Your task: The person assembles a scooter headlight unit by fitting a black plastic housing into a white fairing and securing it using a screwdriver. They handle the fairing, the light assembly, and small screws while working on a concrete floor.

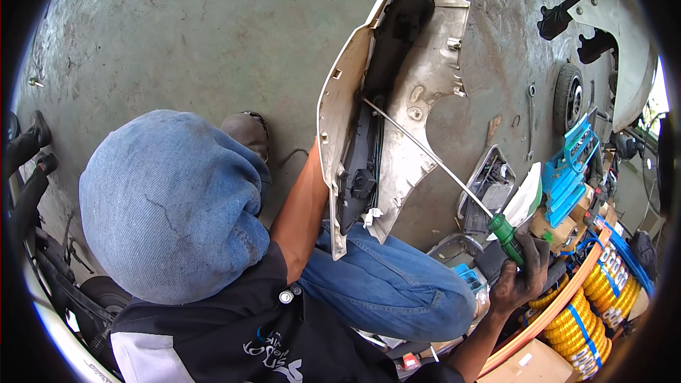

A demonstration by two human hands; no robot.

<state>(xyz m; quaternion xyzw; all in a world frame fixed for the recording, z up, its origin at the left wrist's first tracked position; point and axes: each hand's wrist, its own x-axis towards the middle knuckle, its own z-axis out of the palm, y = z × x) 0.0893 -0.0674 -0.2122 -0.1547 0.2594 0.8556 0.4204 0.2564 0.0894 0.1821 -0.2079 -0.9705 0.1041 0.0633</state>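
Note:
A long-shafted screwdriver (454, 177) with a green handle is in my right hand (523, 273), whose fingers wrap round the grip. Its tip meets the black inner piece (362, 149) of a white plastic body panel (415, 110), near the middle. The panel stands roughly upright, its inner side showing clips, small slots and a curved cutout. My left forearm (301, 202) runs up behind the panel's left edge. The panel hides my left hand, so its fingers do not show. The panel's lower end is close above my bent knee in blue jeans (397, 284).
On the concrete floor (234, 35) at right lie a metal tray (489, 177) of small parts, a wrench (530, 120), a wheel (567, 96) and a blue plastic crate (573, 163). Yellow rope coils (578, 330) sit lower right. A white vehicle part (628, 50) hangs upper right.

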